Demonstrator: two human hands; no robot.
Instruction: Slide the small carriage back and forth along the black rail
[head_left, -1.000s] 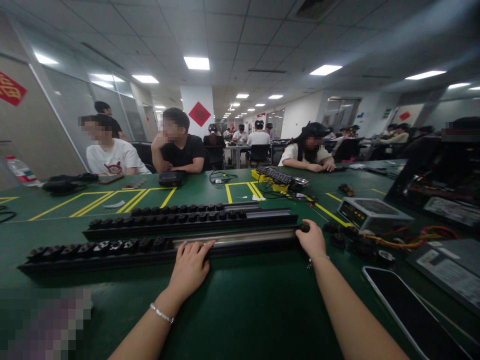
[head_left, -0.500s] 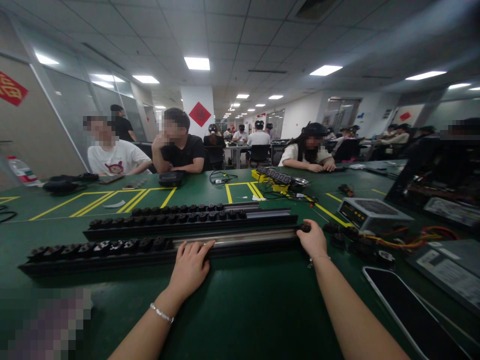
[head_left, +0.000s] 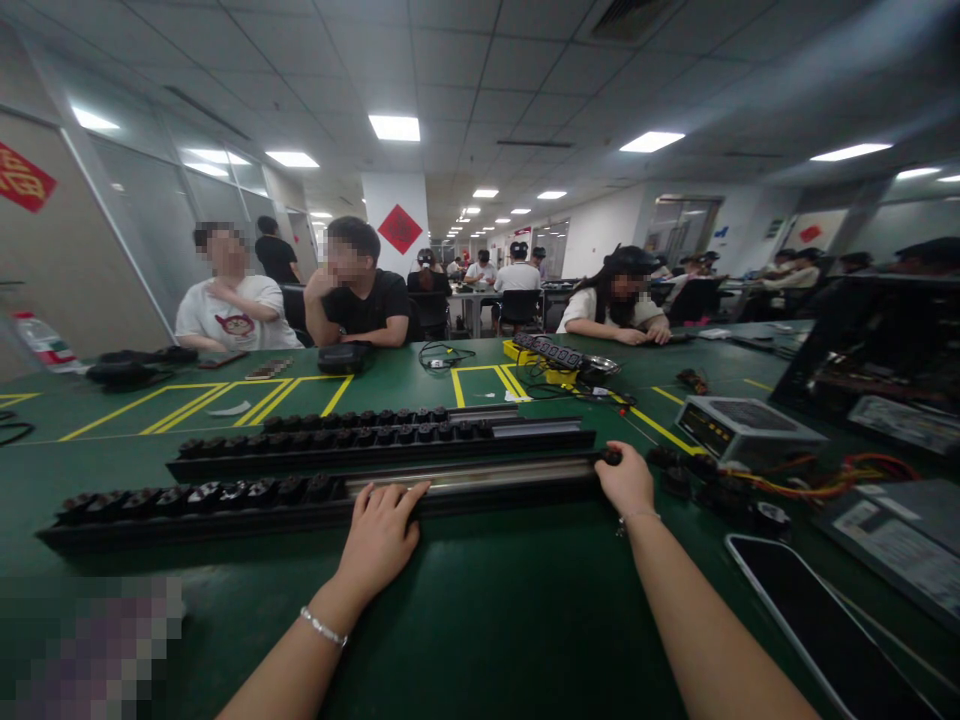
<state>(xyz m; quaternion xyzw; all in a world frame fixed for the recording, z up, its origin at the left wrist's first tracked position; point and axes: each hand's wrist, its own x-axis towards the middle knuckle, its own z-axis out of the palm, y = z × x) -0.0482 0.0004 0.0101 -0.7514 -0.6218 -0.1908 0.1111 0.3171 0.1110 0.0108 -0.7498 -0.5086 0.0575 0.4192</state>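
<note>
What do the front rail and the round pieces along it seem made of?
Front rail: matte black sides, perhaps plastic or coated metal; its channel looks like smooth metal, given silvery sheen. Round pieces: probably dark, glossy plastic, judging by bright glints on some.

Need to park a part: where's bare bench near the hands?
Bare: green tabletop between left hand and right hand, nearside of the nearest rail; also left of left hand, nearside of that rail.
Crowded: right of right hand; black parts, power supply, wires, phone.
</note>
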